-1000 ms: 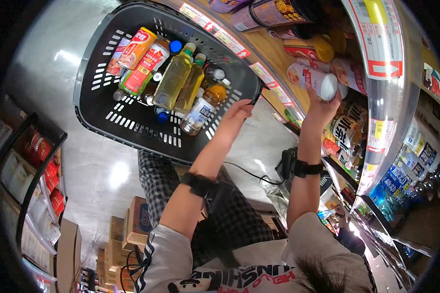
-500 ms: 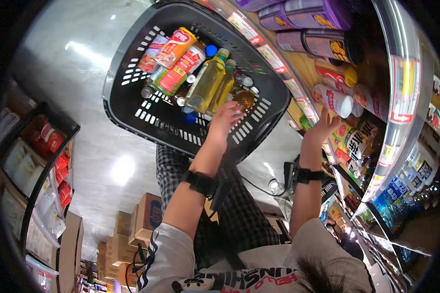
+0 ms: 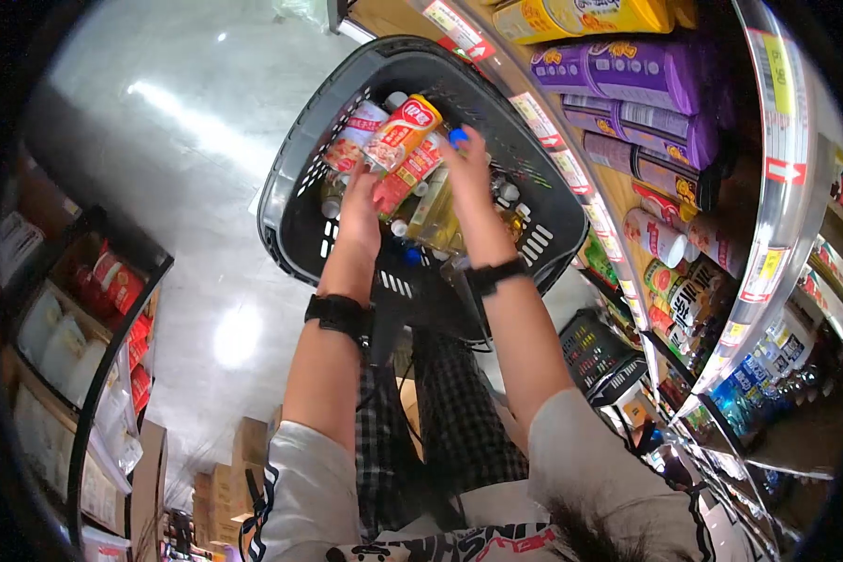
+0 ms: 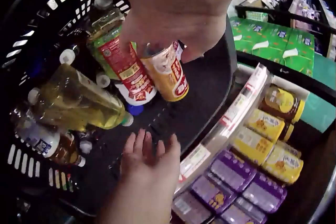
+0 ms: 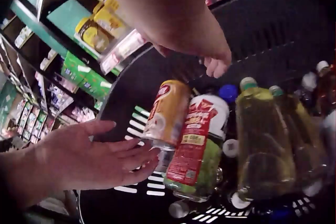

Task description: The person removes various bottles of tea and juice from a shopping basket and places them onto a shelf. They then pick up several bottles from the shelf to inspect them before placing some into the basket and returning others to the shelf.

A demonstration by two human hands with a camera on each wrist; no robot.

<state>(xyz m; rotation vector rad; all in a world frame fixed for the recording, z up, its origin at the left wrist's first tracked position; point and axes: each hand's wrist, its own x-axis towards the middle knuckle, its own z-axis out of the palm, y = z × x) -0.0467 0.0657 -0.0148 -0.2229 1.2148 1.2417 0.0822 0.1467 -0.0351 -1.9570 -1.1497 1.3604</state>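
Note:
Both hands are over a black shopping basket [image 3: 273, 211] filled with drinks and cans. My left hand [image 3: 358, 217] has its fingers extended at the lower end of an orange can [image 3: 406, 131]; in the right wrist view those fingers overlap the can's base. Beside it lie a pink-and-white can [image 3: 354, 138] and a bottle with a red label [image 5: 191, 150]. My right hand [image 3: 468, 173], fingers spread and holding nothing, hovers near the blue cap [image 5: 228, 92] and the clear bottle of yellow liquid [image 5: 264, 145].
Along the right runs a shelf with purple canisters [image 3: 618, 75], yellow packs [image 3: 581, 17] and a white-lidded can [image 3: 654, 236]. Price tags line the shelf edge [image 3: 557, 150]. Another basket [image 3: 595, 351] stands on the floor below. A rack with red packs [image 3: 117, 276] is at the left.
My right hand has let go of the white-lidded can on the shelf and moved left over the basket. The left hand has shifted from the basket's right side to the orange can.

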